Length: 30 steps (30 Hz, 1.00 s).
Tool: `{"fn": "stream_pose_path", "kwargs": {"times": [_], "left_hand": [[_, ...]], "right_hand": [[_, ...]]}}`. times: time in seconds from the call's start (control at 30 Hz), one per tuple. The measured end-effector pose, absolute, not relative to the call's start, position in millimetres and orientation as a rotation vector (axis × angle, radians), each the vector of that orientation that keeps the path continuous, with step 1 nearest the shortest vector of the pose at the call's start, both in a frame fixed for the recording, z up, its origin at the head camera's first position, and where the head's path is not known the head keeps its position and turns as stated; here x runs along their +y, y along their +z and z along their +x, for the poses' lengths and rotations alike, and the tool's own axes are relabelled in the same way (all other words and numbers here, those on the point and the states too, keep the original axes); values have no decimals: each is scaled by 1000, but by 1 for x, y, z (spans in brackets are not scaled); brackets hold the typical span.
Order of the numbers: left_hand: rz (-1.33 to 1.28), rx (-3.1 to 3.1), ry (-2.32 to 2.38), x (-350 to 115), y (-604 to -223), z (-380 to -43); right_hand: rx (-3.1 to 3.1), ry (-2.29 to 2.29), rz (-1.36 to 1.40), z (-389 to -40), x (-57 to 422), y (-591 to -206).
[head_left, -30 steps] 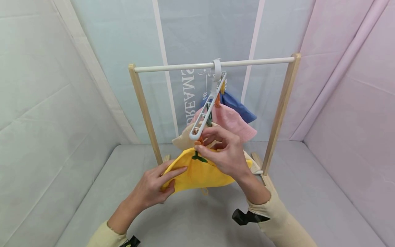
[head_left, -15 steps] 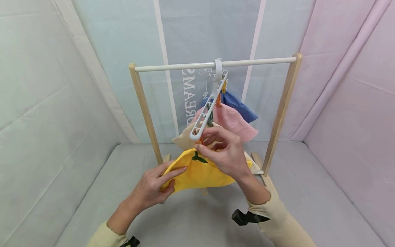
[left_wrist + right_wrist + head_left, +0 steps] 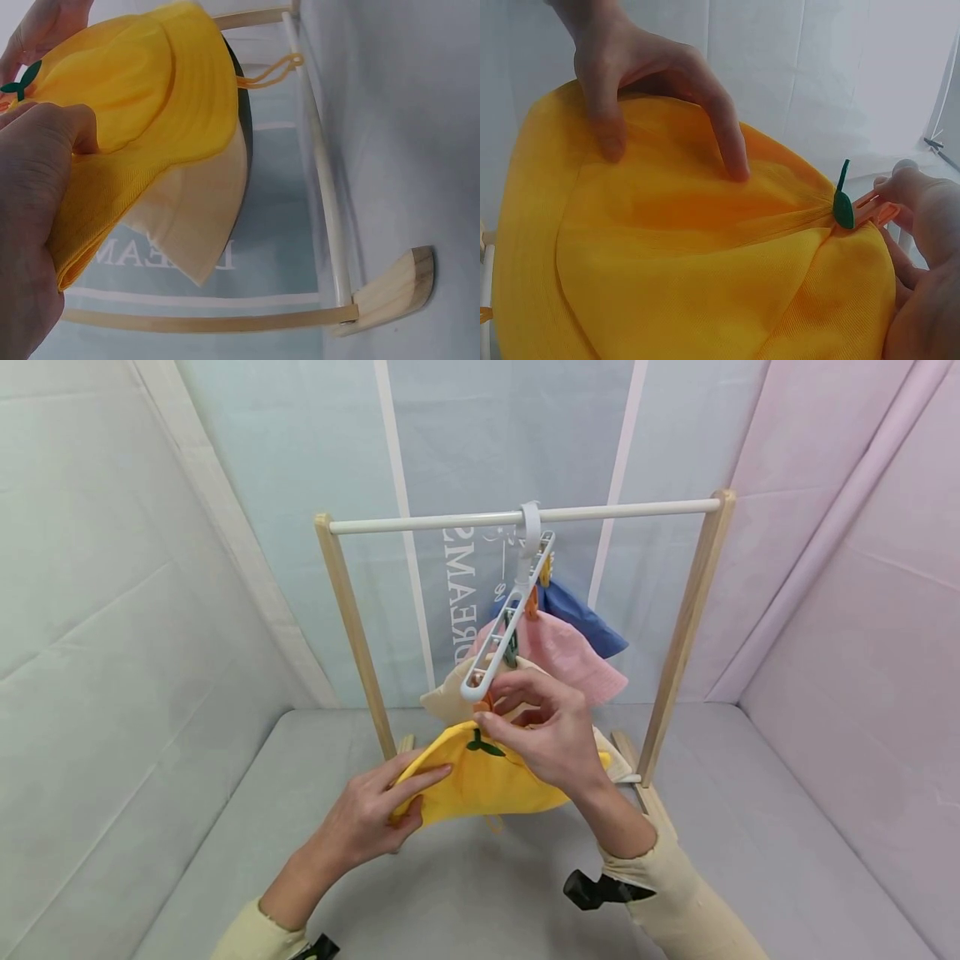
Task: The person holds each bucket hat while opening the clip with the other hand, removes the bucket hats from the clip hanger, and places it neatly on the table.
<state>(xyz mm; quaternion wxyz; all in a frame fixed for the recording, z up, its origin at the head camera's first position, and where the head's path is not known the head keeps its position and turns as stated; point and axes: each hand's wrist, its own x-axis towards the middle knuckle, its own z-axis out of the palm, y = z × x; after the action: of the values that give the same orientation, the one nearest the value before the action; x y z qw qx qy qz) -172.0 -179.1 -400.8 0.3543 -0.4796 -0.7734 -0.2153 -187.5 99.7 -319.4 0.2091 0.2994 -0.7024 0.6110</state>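
Note:
A yellow bucket hat [image 3: 487, 785] with a green sprout on its crown hangs low at the near end of a pale clip hanger [image 3: 495, 647]. My left hand [image 3: 378, 810] grips the hat's left side, fingers over the cloth. With thumb and fingers my right hand [image 3: 543, 727] pinches an orange clothespin [image 3: 870, 210] at the crown, right by the sprout [image 3: 843, 208]. In the right wrist view the clothespin's tip meets the gathered cloth. Behind it hang a cream hat [image 3: 447, 693], a pink hat [image 3: 570, 656] and a blue hat [image 3: 581, 618].
The hanger hooks over the white rail [image 3: 435, 522] of a stand with wooden posts [image 3: 686, 639]. A green clothespin [image 3: 511, 639], another orange one [image 3: 532, 603] and a yellow one [image 3: 545, 570] hold the rear hats. Fabric walls [image 3: 112, 568] enclose the grey floor [image 3: 480, 893].
Almost nothing differs. The hanger has shifted very slightly right, while both hands keep their hold on the hat and clothespin.

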Motion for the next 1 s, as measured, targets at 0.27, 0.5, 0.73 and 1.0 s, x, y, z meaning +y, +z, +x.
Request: {"fn": "stream_pose_path", "kwargs": {"times": [0.27,0.5,0.73,1.0], "left_hand": [[-1243,-2000,-568,-181,-401,-172],[-1242,-2000,-561,-183,-403,-171],[-1234,-1989,-561,-184,-405,-171],[-1221,-2001,-546,-186,-406,-169]], "right_hand": [[-1939,1715,844,-188,99,-319],[-1943,1717,843,-186,99,-318],[-1953,1726,844,-186,100,-318],[-1956,1751,854,-186,101,-318]]}}
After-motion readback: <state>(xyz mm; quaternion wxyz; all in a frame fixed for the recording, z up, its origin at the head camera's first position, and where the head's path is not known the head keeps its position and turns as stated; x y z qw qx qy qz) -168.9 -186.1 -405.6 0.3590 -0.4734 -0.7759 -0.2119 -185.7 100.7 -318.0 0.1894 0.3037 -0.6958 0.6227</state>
